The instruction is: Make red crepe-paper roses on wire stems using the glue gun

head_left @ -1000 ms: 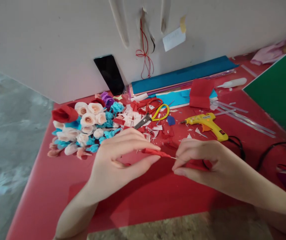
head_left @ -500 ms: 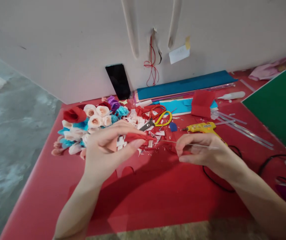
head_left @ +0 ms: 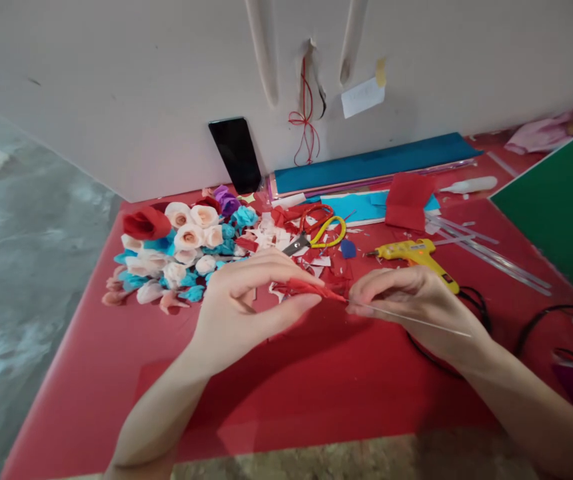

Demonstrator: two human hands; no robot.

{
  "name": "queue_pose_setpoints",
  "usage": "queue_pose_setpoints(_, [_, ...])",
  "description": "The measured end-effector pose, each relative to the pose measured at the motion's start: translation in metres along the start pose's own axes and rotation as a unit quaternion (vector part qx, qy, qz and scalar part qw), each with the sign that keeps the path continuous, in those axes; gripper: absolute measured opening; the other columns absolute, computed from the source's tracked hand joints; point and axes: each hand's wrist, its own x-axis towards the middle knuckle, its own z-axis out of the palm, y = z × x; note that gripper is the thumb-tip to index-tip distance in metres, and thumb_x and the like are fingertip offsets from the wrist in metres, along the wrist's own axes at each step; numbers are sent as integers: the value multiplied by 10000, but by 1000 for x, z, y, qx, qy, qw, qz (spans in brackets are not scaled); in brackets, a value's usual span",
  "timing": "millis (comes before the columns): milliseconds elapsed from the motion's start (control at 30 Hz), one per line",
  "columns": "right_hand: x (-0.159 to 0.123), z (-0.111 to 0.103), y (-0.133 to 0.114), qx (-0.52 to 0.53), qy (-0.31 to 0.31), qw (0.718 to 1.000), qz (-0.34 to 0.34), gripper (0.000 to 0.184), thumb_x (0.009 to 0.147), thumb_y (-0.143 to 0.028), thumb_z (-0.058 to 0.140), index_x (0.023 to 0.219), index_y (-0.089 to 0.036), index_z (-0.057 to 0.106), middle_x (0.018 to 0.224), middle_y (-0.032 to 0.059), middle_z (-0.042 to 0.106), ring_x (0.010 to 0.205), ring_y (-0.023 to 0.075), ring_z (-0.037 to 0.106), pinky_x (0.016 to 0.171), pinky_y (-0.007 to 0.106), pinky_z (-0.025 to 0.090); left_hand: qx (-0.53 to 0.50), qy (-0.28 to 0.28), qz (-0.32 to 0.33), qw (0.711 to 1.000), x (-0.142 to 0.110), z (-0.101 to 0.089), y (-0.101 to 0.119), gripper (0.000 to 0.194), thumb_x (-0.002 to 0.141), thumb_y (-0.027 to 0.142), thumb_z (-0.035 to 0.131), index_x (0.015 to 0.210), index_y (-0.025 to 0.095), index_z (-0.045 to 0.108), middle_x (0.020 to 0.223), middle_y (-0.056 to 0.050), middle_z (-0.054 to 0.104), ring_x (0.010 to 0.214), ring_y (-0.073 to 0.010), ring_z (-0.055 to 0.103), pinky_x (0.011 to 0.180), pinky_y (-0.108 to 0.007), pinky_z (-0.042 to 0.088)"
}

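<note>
Between the thumb and fingers of my left hand [head_left: 246,313] is a red crepe paper flower [head_left: 311,288], its twisted base pointing right. My right hand [head_left: 401,297] is closed by that base, pinching a thin wire stem [head_left: 416,318] that runs out below the palm toward the wrist. The fingertips of the two hands are a short way apart. Scissors [head_left: 316,237] with one red and one yellow handle lie among paper scraps [head_left: 271,233] just behind the hands. A yellow glue gun [head_left: 411,253] rests behind my right hand.
Finished paper flowers [head_left: 176,247] are heaped at the left of the red table [head_left: 286,400]. A phone [head_left: 239,155] leans on the wall. Blue paper [head_left: 376,160], folded red paper [head_left: 406,200], glue sticks [head_left: 496,257] and a green board [head_left: 561,213] lie behind and right.
My left hand has moved right with the red flower. My right hand's fingertips now sit at the flower's base, and the wire slants more downward.
</note>
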Motion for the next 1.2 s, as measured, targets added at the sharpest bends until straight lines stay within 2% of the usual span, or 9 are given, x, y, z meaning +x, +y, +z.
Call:
queue_pose_setpoints(233, [-1,-2,-2,-104,7,994,-38,79,767,-247,695,835,-271,728,834,-14,687,734,106,615,613,171,469,-14,-71,-5,997,2,0,1,113,749,121,687,831,196,711,776,-17,716,739,-136,623,698,-263,499])
queue_pose_setpoints(500, [0,1,1,-154,14,985,-79,102,889,-238,530,949,-274,604,855,-36,617,741,89,563,642,175,451,8,-123,-6,992,4,0,1,98,742,139,698,823,195,700,740,-17,716,710,-141,613,684,-276,510])
queue_pose_setpoints(767, [0,6,5,-369,86,918,-112,92,842,-304,592,857,-224,636,546,-37,544,470,100,479,492,232,401,17,-144,-12,989,5,0,-5,116,735,129,700,840,180,704,759,-30,716,720,-141,624,732,-288,529])
queue_pose_setpoints(833, [2,4,7,-409,67,898,-151,164,835,-250,599,989,-215,645,709,-6,638,594,120,575,576,233,463,21,-149,-7,989,5,0,-5,134,733,116,698,848,184,702,762,-25,717,721,-139,624,719,-278,528])
queue_pose_setpoints(867, [4,3,8,-423,48,888,-174,272,836,-200,586,1107,-204,613,915,30,673,780,148,628,691,244,495,25,-156,-4,987,6,-1,-4,140,735,112,694,853,187,701,769,-21,718,723,-135,623,713,-270,526])
queue_pose_setpoints(933, [5,0,7,-439,22,874,-208,440,839,-126,547,1275,-172,508,1287,80,544,1148,192,532,930,282,446,34,-171,3,985,7,-1,-4,139,744,109,684,857,189,699,784,-16,721,731,-127,623,716,-256,523])
queue_pose_setpoints(1000, [5,-3,2,-426,1,884,-192,356,873,-150,513,1227,-167,552,1286,73,553,1156,184,532,951,276,431,41,-181,8,983,7,-1,-4,124,753,114,677,853,184,697,787,-15,720,737,-123,623,720,-249,522])
queue_pose_setpoints(1100, [0,-4,-8,-337,-85,931,-111,183,889,-275,526,979,-211,673,924,8,707,811,134,654,709,212,501,62,-175,15,983,7,-1,-6,113,750,123,682,846,181,694,772,-13,716,732,-125,629,718,-252,522])
queue_pose_setpoints(1200, [-5,-2,-16,-278,-137,949,-63,144,865,-287,561,851,-227,691,824,-17,713,753,124,661,657,188,505,87,-166,26,982,7,-2,-5,108,756,138,680,854,182,690,784,-11,719,739,-126,641,720,-245,521])
